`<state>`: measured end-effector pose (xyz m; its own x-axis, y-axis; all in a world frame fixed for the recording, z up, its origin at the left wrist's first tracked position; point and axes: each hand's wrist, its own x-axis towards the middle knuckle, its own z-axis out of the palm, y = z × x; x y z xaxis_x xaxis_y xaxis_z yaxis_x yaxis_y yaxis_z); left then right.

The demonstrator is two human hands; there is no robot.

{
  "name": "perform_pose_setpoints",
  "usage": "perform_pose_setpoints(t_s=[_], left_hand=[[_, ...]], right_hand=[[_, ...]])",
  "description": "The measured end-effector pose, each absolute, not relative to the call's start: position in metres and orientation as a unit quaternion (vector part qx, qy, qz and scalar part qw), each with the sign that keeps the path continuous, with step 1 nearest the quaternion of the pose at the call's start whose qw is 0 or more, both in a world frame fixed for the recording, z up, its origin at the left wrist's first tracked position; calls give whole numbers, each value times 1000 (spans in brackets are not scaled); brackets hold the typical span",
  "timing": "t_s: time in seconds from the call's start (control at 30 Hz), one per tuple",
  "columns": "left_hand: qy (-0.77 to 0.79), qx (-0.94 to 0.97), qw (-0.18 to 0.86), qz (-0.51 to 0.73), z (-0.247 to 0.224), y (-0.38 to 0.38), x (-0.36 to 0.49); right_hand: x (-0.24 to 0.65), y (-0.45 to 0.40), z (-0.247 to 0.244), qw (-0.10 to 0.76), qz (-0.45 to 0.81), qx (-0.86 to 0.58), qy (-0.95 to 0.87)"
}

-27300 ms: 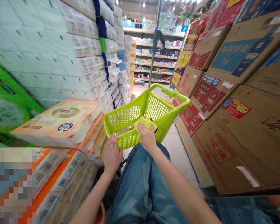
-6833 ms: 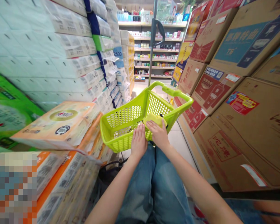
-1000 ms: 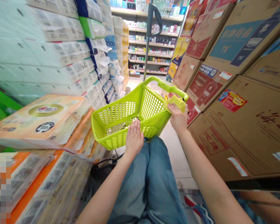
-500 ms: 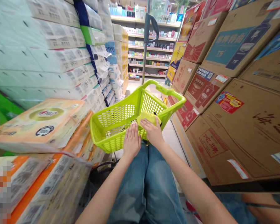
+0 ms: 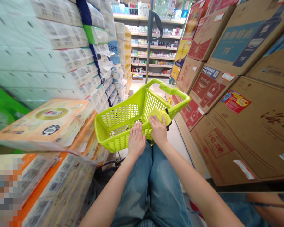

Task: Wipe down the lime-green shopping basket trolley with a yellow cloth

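Observation:
A lime-green plastic basket (image 5: 115,142) with perforated sides and a raised handle stands in front of my knees. My left hand (image 5: 136,140) lies with straight fingers on its near rim, nothing in its grasp. Just right of it, my right hand (image 5: 159,127) presses a yellow cloth (image 5: 164,116) against the right end of the same rim, its fingers over the cloth. A dark strip shows beside the cloth.
Stacked tissue packs (image 5: 68,60) rise on the left, with an orange pack (image 5: 61,138) close by. Cardboard boxes (image 5: 255,126) line the right. Behind the basket are a grey pole (image 5: 148,60) and stocked shelves (image 5: 153,56). A dark bag (image 5: 104,176) lies left of my legs.
My right hand and the yellow cloth have shifted right along the basket's rim. My left hand stays on the rim, and the whole view has shifted slightly.

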<state>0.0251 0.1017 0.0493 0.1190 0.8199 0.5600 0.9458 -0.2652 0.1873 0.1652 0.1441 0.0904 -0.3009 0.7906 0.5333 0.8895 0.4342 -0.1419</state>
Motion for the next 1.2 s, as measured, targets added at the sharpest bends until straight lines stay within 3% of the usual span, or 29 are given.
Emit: perform_pose_setpoints(t_s=[0.23,0.47,0.83,1.0,1.2], left_hand=[[-588,-752,113,-277,54,99,16],[-590,-744,113,-294,51,102,21],[-587,-747,113,-290,50,101,18],[-578,-752,128,-291,50,101,13],[-585,-745,126,-295,49,102,20]], right_hand=[[185,144,99,243,-82,-440,-861],[262,183,130,308,-145,-572,-746],[127,123,78,295,-35,-492,-818],[184,141,98,258,-62,-430,-863],[251,175,127,304,-127,-553,-765]])
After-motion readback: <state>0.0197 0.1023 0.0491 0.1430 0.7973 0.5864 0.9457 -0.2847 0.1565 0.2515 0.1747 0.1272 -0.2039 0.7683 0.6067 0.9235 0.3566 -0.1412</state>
